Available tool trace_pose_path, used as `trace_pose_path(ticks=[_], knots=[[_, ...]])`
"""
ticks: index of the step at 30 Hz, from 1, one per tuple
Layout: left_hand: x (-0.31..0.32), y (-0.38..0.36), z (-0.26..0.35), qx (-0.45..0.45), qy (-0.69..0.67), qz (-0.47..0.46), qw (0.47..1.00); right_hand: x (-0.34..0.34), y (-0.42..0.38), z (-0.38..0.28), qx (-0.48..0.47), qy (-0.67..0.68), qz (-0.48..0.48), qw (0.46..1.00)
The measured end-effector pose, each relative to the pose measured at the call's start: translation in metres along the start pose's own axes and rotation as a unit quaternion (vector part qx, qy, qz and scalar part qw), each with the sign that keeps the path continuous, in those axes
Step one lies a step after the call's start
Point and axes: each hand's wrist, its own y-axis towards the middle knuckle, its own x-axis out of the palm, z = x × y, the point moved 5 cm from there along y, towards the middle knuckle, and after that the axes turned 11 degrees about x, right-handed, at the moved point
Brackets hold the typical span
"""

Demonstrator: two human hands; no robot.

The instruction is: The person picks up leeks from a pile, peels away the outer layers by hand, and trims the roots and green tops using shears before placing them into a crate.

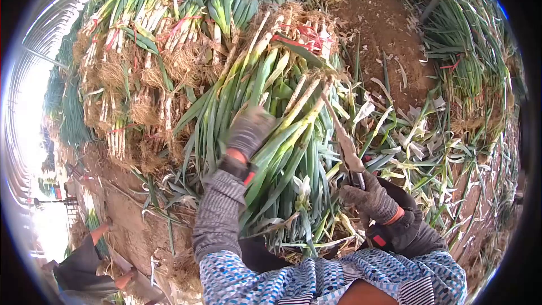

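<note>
Bare soil (378, 28), tied heaps behind the onion bundle (282, 130): left hand (248, 130) clasps the bundle steady, right hand (370, 200) grips a knife (344, 141) beside it for trimming.

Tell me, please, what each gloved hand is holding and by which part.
The left hand grips the green onion bundle around its stalks. The right hand holds a knife by its handle, blade toward the roots.
</note>
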Motion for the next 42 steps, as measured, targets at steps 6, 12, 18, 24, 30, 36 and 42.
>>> trace_pose_path(ticks=[6,12,18,24,30,36,42], knots=[[-0.100,0.043,-0.097,-0.024,0.097,0.243,0.965,0.008,0.026,-0.010,-0.021,-0.046,0.004,0.999],[-0.082,0.099,-0.173,-0.073,0.325,0.030,0.942,0.008,0.039,-0.022,0.031,-0.047,0.012,0.998],[-0.083,0.089,-0.147,-0.221,0.186,0.012,0.957,0.006,0.048,-0.025,0.018,-0.049,0.004,0.999],[-0.076,0.083,-0.143,-0.212,0.205,-0.026,0.955,0.011,0.050,-0.032,0.016,-0.055,-0.005,0.998],[-0.079,0.066,-0.111,-0.252,0.102,0.001,0.962,0.011,0.038,-0.030,0.015,-0.058,-0.005,0.998],[-0.122,0.044,-0.101,-0.227,-0.044,0.043,0.972,0.005,0.016,-0.015,-0.019,-0.056,-0.041,0.997],[-0.119,-0.005,0.038,-0.100,0.091,-0.083,0.987,-0.002,-0.001,0.007,-0.080,-0.022,-0.066,0.994]])
